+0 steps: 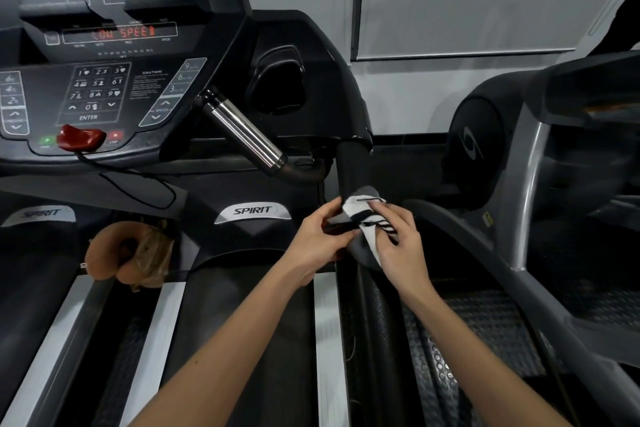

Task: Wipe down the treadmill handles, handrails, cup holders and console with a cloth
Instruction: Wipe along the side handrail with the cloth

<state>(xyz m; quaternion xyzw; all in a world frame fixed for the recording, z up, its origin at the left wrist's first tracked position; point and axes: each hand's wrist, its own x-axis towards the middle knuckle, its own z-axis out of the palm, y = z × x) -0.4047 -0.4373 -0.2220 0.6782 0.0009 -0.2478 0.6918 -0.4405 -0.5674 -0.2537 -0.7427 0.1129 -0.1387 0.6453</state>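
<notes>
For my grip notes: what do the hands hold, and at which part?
The cloth, draped on the handrail: the left hand pinches its left edge, the right hand grips its right side.

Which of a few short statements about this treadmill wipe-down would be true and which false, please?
1. The striped cloth lies over the right handrail. True.
2. The console display is dark. False: it shows red letters reading LOW SPEED.
3. A red safety key sits on the console. True.
4. The left hand rests on the chrome handle. False: it grips the right handrail beside the cloth, which the right hand holds.
</notes>
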